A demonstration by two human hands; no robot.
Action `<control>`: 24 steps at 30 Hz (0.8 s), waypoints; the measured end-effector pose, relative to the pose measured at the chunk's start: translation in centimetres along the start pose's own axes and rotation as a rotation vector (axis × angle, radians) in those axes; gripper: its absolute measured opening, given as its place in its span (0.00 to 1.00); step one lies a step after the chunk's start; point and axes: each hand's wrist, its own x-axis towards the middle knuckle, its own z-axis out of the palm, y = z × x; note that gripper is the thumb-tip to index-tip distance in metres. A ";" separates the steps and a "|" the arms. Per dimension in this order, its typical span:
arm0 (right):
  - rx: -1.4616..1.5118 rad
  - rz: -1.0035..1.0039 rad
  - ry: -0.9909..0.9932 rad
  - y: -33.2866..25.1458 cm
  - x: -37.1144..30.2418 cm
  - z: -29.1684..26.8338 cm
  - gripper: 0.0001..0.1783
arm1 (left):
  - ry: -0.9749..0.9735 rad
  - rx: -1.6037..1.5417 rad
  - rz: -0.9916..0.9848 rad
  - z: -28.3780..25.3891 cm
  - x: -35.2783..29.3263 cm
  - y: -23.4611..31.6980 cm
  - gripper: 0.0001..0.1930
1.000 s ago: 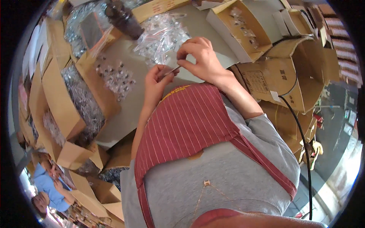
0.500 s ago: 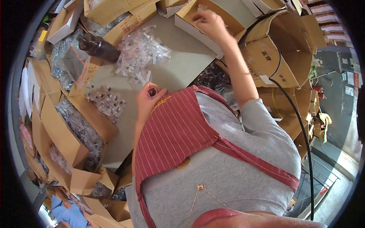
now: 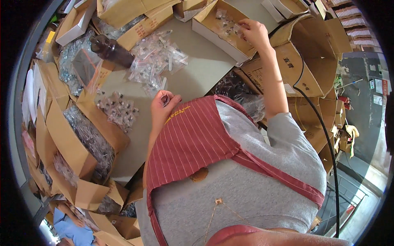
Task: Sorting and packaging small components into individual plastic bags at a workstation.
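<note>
My left hand (image 3: pixel 161 107) is near the table's front edge, beside my apron. Its fingers curl around something small with a dark round spot, partly hidden. My right hand (image 3: pixel 256 36) reaches over the right end of a shallow white-sided cardboard box (image 3: pixel 213 39), its fingertips pinched on a small clear bag (image 3: pixel 239 29). Several small clear bags (image 3: pixel 225 23) lie inside that box. A heap of clear bags with small parts (image 3: pixel 158 57) spreads on the grey table (image 3: pixel 197 67) ahead of my left hand. To the left lies a smaller heap of small clear-and-dark pieces (image 3: pixel 119 110).
A dark bottle (image 3: pixel 113 49) lies against the large heap. Open cartons of clear plastic parts (image 3: pixel 90 137) line the left side. On the right stands a big open carton (image 3: pixel 303 61) with a black cable (image 3: pixel 324 127) hanging past it. A person in blue (image 3: pixel 72 227) is at lower left.
My right hand has shifted right along the box, uncovering the clear bags inside it. My left hand stays nearly where it was, still curled.
</note>
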 end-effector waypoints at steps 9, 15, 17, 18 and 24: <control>0.878 -0.062 -0.258 -14.4 -6.0 -3.3 0.11 | -0.075 -0.056 0.064 2.8 -1.0 6.3 0.09; 1.068 -0.132 -0.526 -19.0 -7.8 -3.3 0.08 | -0.275 -0.068 0.076 3.6 -1.7 10.5 0.09; 1.059 -0.120 -0.552 -19.9 -8.2 -3.1 0.08 | -0.247 -0.059 0.074 3.5 -2.1 11.4 0.10; 1.045 -0.132 -0.577 -20.2 -8.3 -2.9 0.08 | -0.272 -0.064 0.067 3.4 -2.2 11.7 0.09; 1.017 -0.236 -0.668 -20.8 -8.7 -2.0 0.07 | -0.239 -0.277 0.023 3.5 -3.0 11.6 0.09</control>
